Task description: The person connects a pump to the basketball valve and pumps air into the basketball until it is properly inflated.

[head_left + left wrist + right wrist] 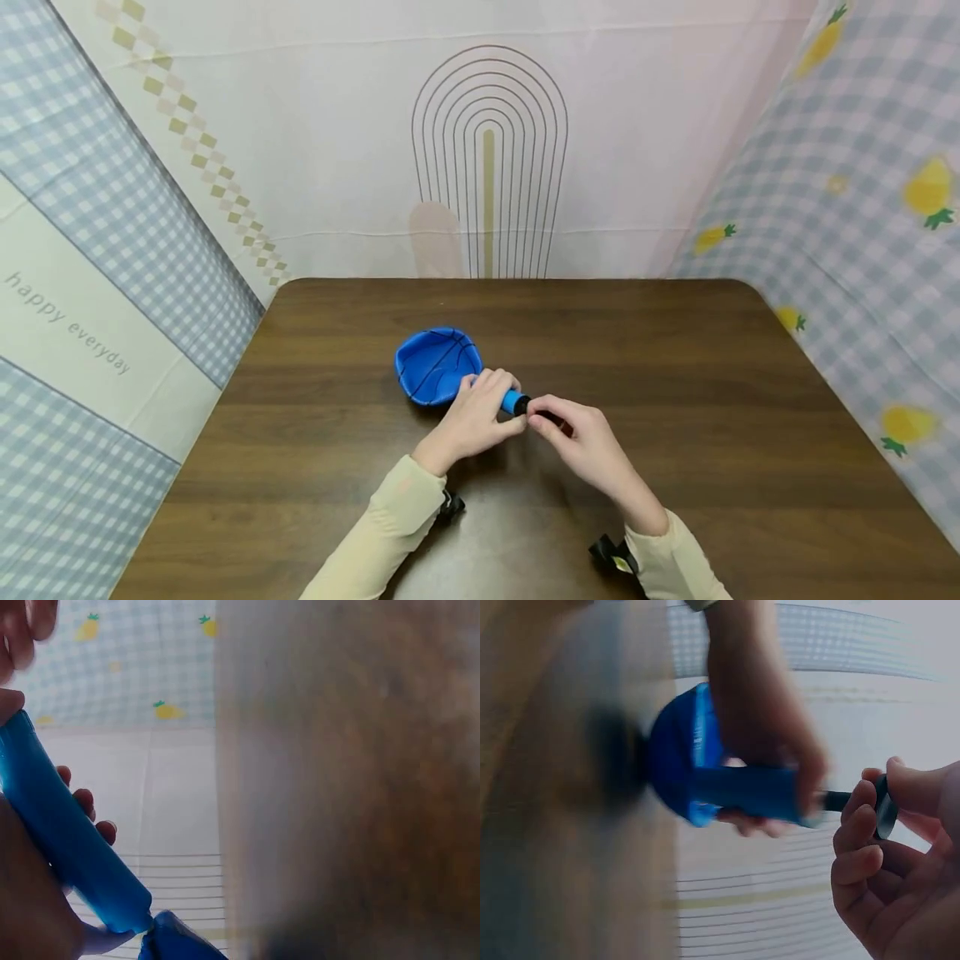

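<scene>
A deflated blue ball [431,367] with black basketball lines lies caved in like a bowl on the table. My left hand [476,417] grips the blue barrel of a hand pump [75,832]. The barrel's lower end meets the ball [176,941] in the left wrist view. Between finger and thumb my right hand [588,442] pinches the pump's black disc-shaped handle [886,810]. A short stretch of dark rod [836,800] shows between barrel and handle in the right wrist view.
The brown wooden table [675,358] has rounded far corners. Patterned cloths hang around it: a pale cloth [337,125] behind, a checked one with pineapples [840,250] on the right. Black straps [615,554] circle both wrists.
</scene>
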The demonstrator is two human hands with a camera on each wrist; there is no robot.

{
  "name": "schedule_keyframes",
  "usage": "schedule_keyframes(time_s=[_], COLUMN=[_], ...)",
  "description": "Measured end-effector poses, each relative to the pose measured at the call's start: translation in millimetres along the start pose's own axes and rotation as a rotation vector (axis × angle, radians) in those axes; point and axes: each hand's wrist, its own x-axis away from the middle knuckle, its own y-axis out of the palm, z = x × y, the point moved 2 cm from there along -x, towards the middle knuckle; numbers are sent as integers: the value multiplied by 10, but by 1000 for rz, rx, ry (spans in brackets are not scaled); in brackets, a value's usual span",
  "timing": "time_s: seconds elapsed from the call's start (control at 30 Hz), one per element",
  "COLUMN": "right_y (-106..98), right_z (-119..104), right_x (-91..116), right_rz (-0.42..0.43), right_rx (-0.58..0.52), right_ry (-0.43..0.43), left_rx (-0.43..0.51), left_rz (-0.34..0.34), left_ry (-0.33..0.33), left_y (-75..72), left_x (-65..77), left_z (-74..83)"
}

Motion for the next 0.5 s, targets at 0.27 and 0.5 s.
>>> schedule_keyframes(time_s=[0.27, 0.5], right_y=[-251, 106], right_z=[-122, 164], right_x=[98, 24], right_rz=[81, 74], right_rx=[-88, -123], right_ry=[6, 19], left_rx=[12, -109], left_rz=[73, 101], left_ry=[10, 66], left_y=[-24, 77], left_x=[-75, -99], left_z=[-15, 21])
